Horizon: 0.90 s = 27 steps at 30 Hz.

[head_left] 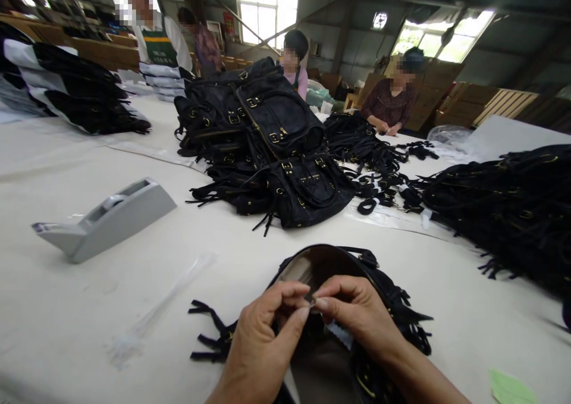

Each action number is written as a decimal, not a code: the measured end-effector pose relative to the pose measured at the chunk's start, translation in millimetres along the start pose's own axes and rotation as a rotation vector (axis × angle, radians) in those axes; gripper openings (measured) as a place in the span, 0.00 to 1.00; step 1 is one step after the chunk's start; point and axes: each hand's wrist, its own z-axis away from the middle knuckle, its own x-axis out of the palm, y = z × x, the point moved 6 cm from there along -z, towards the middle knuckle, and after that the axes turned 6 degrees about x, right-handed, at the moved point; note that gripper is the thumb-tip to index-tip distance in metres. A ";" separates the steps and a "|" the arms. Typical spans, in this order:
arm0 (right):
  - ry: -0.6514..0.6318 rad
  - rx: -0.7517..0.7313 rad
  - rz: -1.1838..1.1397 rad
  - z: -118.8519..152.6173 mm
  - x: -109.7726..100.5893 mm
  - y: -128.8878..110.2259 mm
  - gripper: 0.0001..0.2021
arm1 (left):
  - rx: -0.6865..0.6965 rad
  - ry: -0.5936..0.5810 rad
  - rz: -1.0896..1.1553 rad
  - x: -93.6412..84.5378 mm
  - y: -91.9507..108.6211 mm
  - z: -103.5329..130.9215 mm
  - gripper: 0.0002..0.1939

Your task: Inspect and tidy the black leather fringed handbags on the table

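Observation:
A black handbag (392, 294) with tassels lies unzipped in front of me, its pale lining showing. Over its mouth, my left hand (272, 326) pinches thumb and fingers together. My right hand (357, 309) pinches at the same spot, fingertips almost touching the left ones. Between the fingertips is something tiny and pale, too small to name. Inside the bag, below my right hand, a whitish-blue piece (339, 335) with a jagged edge shows. The bag's near side is partly hidden by my hands and wrists.
A grey tape dispenser (129, 216) stands at left, near a bundle of thin clear strips (165, 303). Black handbags (307, 184) are piled ahead, with more bags (513, 196) at right and a stack (84, 88) at far left. Several people are across the table. Green paper (513, 386) lies near right.

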 end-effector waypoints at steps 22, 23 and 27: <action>-0.029 -0.091 0.071 2.3 4.6 -1.3 0.07 | -0.023 -0.024 0.027 2.3 4.2 1.0 0.06; -0.026 -0.107 0.090 2.7 4.9 -2.2 0.06 | -0.025 -0.022 0.012 2.5 4.6 0.8 0.05; 0.003 -0.214 0.210 6.5 6.4 -8.7 0.05 | -0.044 -0.005 -0.077 2.5 5.2 1.1 0.06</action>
